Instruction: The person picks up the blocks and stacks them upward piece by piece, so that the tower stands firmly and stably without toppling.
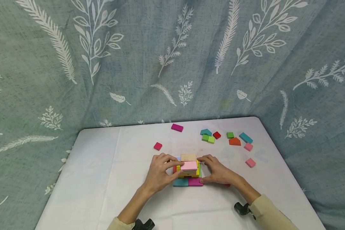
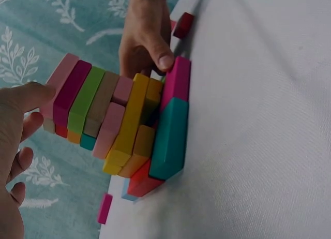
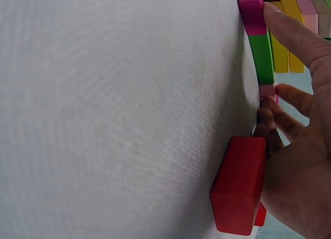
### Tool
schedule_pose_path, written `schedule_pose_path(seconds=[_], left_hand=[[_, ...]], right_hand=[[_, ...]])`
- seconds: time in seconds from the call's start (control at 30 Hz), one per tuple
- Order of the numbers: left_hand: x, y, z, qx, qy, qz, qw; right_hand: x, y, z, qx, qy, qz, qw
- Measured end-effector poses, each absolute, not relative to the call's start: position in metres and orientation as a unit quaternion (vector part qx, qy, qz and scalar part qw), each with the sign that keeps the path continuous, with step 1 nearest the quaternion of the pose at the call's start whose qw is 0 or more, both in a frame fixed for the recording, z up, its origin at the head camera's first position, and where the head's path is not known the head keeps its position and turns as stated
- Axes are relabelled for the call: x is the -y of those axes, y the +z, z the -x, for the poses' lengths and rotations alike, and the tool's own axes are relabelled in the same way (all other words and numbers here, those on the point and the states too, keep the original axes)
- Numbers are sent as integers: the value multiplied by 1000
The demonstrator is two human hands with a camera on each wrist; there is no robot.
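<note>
Leaf-printed blue-green cloth (image 1: 138, 57) fills the background of my feed, hanging behind the far edge of the white-covered table (image 1: 126, 166). On it, a person's right grip (image 1: 218, 171) clasps the base of a block stack (image 1: 188, 174) from front to back at its right end. Its thumb presses a magenta base block (image 1: 194, 182). The left grip (image 1: 162, 169) pinches the left end of the pink slab (image 1: 188, 165) on top.

My head view looks down on the stack, so the upper layers hide much of the rest. From the left wrist I get them side-on: a magenta slab (image 2: 72, 89), a green slab (image 2: 86, 99) and a wooden slab (image 2: 101, 103) under the pink one, yellow pieces (image 2: 126, 125) lower down, and a teal block (image 2: 170, 138) in the base. Only the right wrist view gives me the red block (image 3: 239, 182) beside the right grip plainly; overhead it is a sliver under the wrist.

For moving, I have broad white surface from the left grip to the left edge. Beyond the stack, a crimson block (image 1: 158, 146) lies nearer than a loose magenta block (image 1: 177, 127) by the far edge. Small scattered blocks (image 1: 234, 141) crowd the far right.
</note>
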State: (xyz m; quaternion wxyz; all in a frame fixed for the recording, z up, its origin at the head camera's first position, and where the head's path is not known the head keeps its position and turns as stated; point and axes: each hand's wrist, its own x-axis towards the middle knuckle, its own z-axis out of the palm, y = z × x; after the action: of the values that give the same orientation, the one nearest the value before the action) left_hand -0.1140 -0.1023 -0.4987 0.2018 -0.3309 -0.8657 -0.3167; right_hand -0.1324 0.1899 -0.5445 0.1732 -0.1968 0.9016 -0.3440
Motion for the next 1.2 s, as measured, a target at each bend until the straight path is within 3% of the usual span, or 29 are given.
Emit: schedule_pose_path(seconds=[0.6, 1.2], left_hand=[[103, -499, 115, 866, -327, 333, 180], [114, -501, 118, 856, -376, 324, 145]], right_hand=[[-192, -546, 133, -903, -340, 197, 173], [-194, -533, 146, -894, -322, 220, 220]])
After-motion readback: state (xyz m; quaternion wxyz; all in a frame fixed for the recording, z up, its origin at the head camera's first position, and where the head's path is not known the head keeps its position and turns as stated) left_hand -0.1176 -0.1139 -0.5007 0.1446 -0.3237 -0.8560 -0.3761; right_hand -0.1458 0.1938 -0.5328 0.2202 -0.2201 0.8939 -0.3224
